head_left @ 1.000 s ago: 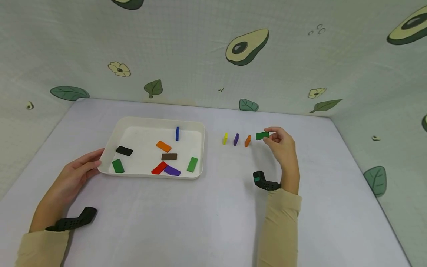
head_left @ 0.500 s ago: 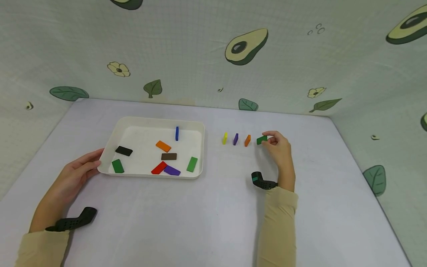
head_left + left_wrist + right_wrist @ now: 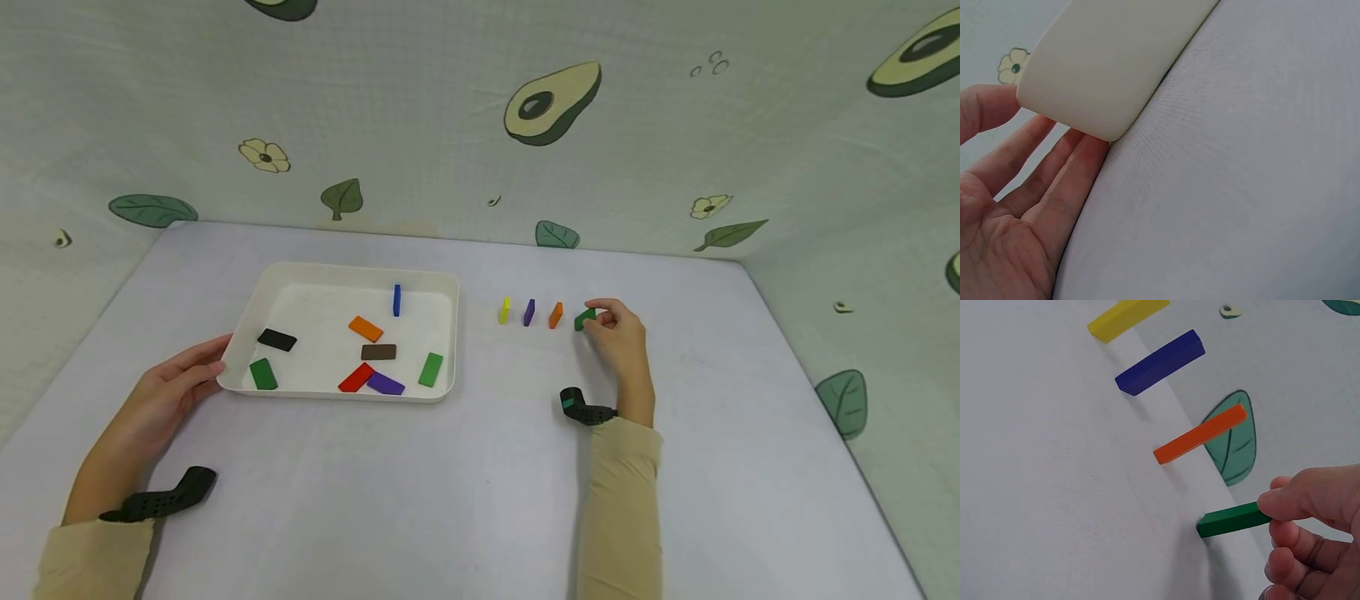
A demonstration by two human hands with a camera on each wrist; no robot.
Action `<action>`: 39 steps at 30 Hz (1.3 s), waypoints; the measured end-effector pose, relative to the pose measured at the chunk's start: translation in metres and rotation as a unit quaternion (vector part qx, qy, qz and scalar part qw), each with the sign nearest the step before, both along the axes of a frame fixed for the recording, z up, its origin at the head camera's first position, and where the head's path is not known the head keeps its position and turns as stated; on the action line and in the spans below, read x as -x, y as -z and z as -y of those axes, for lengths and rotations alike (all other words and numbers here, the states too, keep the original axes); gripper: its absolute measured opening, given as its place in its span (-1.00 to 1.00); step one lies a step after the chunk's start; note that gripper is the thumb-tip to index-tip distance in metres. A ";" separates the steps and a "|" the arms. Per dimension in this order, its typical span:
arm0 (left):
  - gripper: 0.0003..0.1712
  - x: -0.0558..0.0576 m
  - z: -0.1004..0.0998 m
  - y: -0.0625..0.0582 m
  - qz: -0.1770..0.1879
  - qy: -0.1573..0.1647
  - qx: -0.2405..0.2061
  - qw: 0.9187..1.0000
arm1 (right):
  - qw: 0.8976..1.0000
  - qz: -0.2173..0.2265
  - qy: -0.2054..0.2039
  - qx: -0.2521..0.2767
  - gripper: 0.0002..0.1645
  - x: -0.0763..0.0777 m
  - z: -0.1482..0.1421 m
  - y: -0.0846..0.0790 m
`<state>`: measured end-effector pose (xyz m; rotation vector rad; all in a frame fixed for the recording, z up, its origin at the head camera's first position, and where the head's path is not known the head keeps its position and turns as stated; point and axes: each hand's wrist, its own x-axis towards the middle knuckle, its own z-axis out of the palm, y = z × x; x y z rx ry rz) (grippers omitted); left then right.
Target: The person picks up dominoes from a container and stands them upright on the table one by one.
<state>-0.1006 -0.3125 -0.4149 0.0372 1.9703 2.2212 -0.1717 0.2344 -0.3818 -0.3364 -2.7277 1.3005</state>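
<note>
Between the thumb and fingers of my right hand (image 3: pixel 620 335) is a green domino (image 3: pixel 1235 519), its lower end close over the table in the right wrist view. To its left an orange domino (image 3: pixel 1200 434), a purple domino (image 3: pixel 1160 362) and a yellow domino (image 3: pixel 1127 317) stand upright in a spaced row. At the left, my left hand (image 3: pixel 168 392) holds the near left corner of a white tray (image 3: pixel 337 395). The left wrist view shows the thumb at the tray's rim and the fingers against the lower part of its wall.
Several dominoes lie in the tray, among them a black domino (image 3: pixel 277 339), a brown domino (image 3: pixel 378 352) and a red domino (image 3: pixel 356 377). A blue domino (image 3: pixel 397 300) stands on edge there. Avocado-print cloth (image 3: pixel 420 125) rises behind the white table (image 3: pixel 450 500).
My right hand has moved slightly left and down with the green domino, which has turned to line up more with the row. My left hand and the tray stay in place.
</note>
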 end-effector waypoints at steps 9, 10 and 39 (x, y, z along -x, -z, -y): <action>-0.56 0.000 0.001 0.002 -0.001 0.000 0.008 1.000 | 1.000 -0.006 -0.002 0.007 -0.63 0.004 0.003 0.006; -0.56 0.000 0.001 0.002 -0.001 0.001 0.009 1.000 | 1.000 -0.005 -0.001 0.007 -0.63 0.003 0.003 0.005; -0.51 0.001 0.002 0.004 -0.001 0.009 -0.007 1.000 | 1.000 0.001 -0.014 -0.003 -0.60 0.004 0.005 0.002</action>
